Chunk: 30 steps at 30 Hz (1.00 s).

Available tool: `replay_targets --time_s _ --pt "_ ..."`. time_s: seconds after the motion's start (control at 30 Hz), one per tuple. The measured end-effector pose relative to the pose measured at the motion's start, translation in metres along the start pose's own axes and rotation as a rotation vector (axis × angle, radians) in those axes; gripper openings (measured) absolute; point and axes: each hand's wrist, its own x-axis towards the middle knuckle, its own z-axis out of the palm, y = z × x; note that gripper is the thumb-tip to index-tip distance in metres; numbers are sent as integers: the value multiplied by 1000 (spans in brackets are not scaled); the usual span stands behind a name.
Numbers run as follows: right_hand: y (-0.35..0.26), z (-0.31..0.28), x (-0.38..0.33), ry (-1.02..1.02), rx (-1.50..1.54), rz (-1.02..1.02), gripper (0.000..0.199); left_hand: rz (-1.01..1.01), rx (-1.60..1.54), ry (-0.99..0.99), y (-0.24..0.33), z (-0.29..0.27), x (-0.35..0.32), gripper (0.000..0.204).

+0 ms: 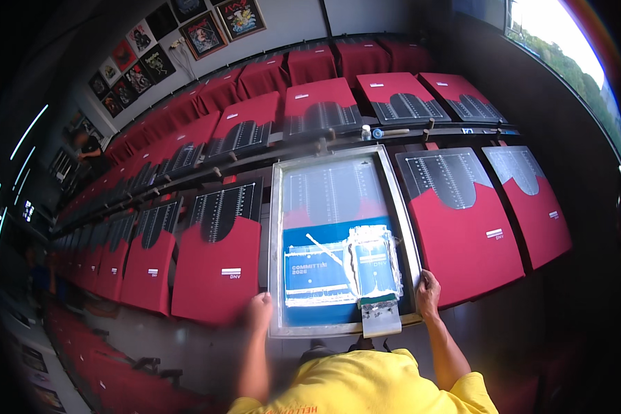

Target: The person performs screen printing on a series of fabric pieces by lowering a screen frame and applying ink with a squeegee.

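Observation:
Before me a screen printing frame [277, 234] lies over a platen, with a blue-coated lower half of mesh streaked with white ink [317, 298]. Red cloth and a ruled platen show through its upper mesh. My left hand [260, 309], somewhat blurred, is closed at the lower left edge of the frame. On the opposite side my right hand [429, 295] grips the right rim, fingers curled against it. A squeegee [381, 319] with a flat metal handle leans on the near rim, its blade end by the white ink. Neither hand touches the squeegee.
Red garments on platens flank the frame, one at left [217, 279] and one at right [462, 238]. Behind a dark rail [255, 153] stands another row of them. A small bottle [366, 132] and a tape roll [377, 134] sit on the rail. A person [93, 155] stands far left.

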Motion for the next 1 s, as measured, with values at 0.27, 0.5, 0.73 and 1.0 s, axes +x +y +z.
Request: replay_targets --time_s 0.27,0.5,0.73,1.0 --pt "-53 -38 -31 -193 -342 -413 58 460 -46 572 14 12 -27 27" --pt "-97 -55 -79 -799 -794 -857 69 796 -404 -234 90 37 -123 27" --pt "-100 -29 -47 -690 -704 -840 52 1072 -252 -311 145 78 -136 36" --pt "-87 -33 -74 -591 -589 -880 32 1098 -106 -243 137 82 -155 37"
